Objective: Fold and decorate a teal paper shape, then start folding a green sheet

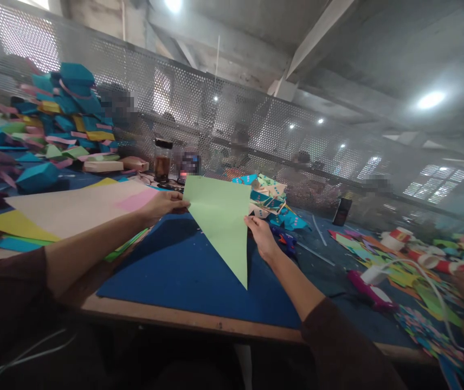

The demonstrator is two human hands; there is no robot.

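I hold a light green sheet of paper (219, 216), folded into a triangle, above the blue mat (175, 271). The triangle's long point hangs down towards me. My left hand (165, 205) pinches its upper left corner. At the right edge, my right hand (261, 234) grips the paper between thumb and fingers. Both forearms reach out over the table's front edge, in dark brown sleeves.
Large tan, yellow and pink sheets (73, 208) lie at the left. Behind them is a heap of teal and coloured paper boxes (65, 108). A jar (162, 161) stands by the perforated metal screen (236, 124). Paper scraps, tape rolls (398, 235) and a pink glue gun (368, 290) crowd the right.
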